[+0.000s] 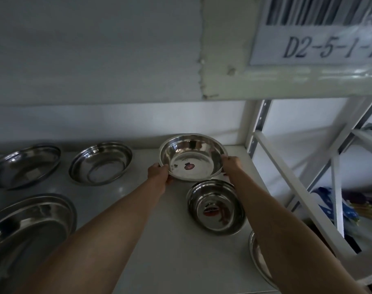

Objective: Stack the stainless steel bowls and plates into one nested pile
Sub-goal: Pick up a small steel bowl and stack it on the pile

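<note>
Both hands grip one shiny steel bowl (192, 157) near the far right corner of the shelf (159, 240). The left hand (159, 174) has its fingers closed over the bowl's near left rim, and the right hand (231, 164) has its fingers closed over the right rim. The bowl is tilted slightly toward the camera, showing a small dark sticker on its bottom. Whether it is touching the shelf cannot be told.

Just in front of it, under the right forearm, a second bowl (215, 206) sits upright on the shelf with a red sticker inside. At the near right edge, the rim of a plate (258, 259) shows partly behind the right arm. Along the back edge to the left stand a shallow dish (100, 163) and, further left, another dish (24, 165). A wide plate (30, 223) lies at the near left edge. A barcode label (320, 30) reading D2-5-1 hangs on the rack above.
</note>
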### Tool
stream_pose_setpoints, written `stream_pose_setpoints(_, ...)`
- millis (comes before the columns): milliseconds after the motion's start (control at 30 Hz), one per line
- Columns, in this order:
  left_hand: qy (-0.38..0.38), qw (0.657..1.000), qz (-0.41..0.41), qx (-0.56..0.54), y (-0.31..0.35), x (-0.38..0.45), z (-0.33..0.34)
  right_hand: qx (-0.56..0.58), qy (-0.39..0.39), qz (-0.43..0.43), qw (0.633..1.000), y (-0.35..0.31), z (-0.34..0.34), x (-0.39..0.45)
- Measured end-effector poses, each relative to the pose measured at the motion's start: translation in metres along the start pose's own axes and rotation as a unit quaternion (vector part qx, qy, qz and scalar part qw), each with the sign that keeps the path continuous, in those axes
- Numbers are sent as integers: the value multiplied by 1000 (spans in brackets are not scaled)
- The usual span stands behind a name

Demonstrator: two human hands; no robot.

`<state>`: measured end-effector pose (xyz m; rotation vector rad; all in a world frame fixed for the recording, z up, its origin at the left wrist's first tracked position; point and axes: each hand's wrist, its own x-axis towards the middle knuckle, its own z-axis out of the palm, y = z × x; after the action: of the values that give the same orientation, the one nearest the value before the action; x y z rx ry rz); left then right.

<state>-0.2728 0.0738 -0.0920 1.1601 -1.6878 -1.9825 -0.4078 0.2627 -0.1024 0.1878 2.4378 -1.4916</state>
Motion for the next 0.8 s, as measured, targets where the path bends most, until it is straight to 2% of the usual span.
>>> stream_pose_setpoints(367, 9, 999, 14, -46, 7, -10, -8, 44, -14, -17, 999, -10, -4, -18)
stream_pose_setpoints(600, 13, 995, 26, -96, 21, -22, -23, 58, 27, -61, 996, -24, 2, -38)
stream_pose_setpoints(800, 22, 994, 52, -96, 32, -35, -53, 70, 44, -105, 991, -41, 12, -73)
